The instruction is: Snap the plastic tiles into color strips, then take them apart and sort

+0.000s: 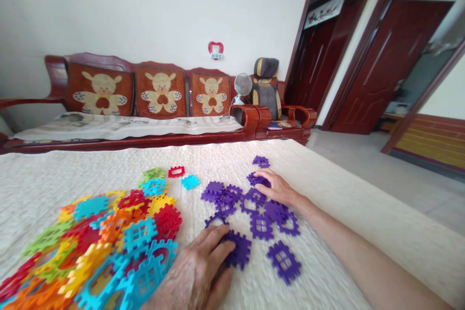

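Observation:
My left hand [199,264] is low in the middle of the view, its fingers bent over a purple square piece [240,250] and touching it. Farther off and to the right, my right hand [276,187] has its thumb and fingertips around a small purple piece [261,180] on the cloth. Between and beside the hands lie several purple pieces, among them a window-shaped one [261,226] and a separate one [284,261] nearer me. A large pile of mixed pieces, with a blue window piece [139,233] on it, spreads to the left of my left hand.
A white quilted cloth [327,179] covers the table. A red frame piece [176,171] and a light blue piece [190,182] lie behind the pile. Beyond stand a wooden sofa with bear cushions [162,89], a small fan [243,85] and a massage seat [266,89].

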Available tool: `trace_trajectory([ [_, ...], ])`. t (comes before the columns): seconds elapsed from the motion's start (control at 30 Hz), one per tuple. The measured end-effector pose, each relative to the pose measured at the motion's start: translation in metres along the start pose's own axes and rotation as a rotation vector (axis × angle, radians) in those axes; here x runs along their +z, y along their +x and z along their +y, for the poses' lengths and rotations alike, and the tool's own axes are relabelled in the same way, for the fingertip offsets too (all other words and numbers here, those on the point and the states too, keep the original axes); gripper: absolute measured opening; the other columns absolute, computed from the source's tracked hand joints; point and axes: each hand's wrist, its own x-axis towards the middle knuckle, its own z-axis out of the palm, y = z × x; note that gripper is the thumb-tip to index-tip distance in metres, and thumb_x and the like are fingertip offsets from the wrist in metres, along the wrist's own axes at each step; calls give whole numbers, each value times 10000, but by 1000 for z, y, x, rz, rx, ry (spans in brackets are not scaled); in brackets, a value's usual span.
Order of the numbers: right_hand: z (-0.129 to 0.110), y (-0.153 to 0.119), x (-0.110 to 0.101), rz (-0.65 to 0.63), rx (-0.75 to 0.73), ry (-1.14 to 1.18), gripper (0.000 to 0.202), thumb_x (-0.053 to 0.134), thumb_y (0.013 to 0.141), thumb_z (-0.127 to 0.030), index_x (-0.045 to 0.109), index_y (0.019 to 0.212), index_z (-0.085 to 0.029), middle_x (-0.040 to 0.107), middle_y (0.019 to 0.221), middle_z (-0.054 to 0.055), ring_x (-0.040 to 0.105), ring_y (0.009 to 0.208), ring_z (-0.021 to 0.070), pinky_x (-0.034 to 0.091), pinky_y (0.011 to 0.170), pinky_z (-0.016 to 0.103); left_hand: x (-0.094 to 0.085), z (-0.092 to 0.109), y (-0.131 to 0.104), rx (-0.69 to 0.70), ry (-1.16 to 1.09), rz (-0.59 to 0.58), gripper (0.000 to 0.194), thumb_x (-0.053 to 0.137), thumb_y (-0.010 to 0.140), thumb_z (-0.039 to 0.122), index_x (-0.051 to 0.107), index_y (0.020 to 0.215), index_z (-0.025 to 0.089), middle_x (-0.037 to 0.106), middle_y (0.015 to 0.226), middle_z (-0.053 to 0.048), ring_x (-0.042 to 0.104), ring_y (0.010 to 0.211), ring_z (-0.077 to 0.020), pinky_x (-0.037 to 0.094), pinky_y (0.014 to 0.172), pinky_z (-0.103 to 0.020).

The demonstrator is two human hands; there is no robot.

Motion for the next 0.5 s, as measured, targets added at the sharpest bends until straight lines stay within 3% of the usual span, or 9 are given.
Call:
trace_trajectory([
  [0.23, -18, 12, 9, -3, 89, 61, 285, 466, 859, -359, 629, 1039, -208, 665, 1048, 55, 590, 996, 193, 415, 927, 349, -17, 6, 4, -10, -23, -124, 364, 470, 845, 200, 545, 1200, 227, 517, 1327, -65, 486, 1221, -232, 470, 998, -413],
  [0.33, -20, 16, 9, 23, 179, 70, 333, 383, 889, -396, 616, 1031, -206, 679, 981, 45, 609, 914, 186, 437, 858, 324, -16, 6, 3, -5, -18, -112, 358, 472, 850, 208, 547, 1199, 230, 517, 1328, -63, 487, 1220, -232, 472, 997, -414],
  [0.5, -4, 15, 10, 143, 305, 126, 329, 351, 873, -441, 567, 796, -206, 679, 830, 32, 615, 764, 171, 470, 745, 294, -6, 2, -1, 1, -4, -77, 367, 482, 843, 213, 546, 1204, 232, 503, 1340, -69, 476, 1231, -240, 477, 990, -415],
])
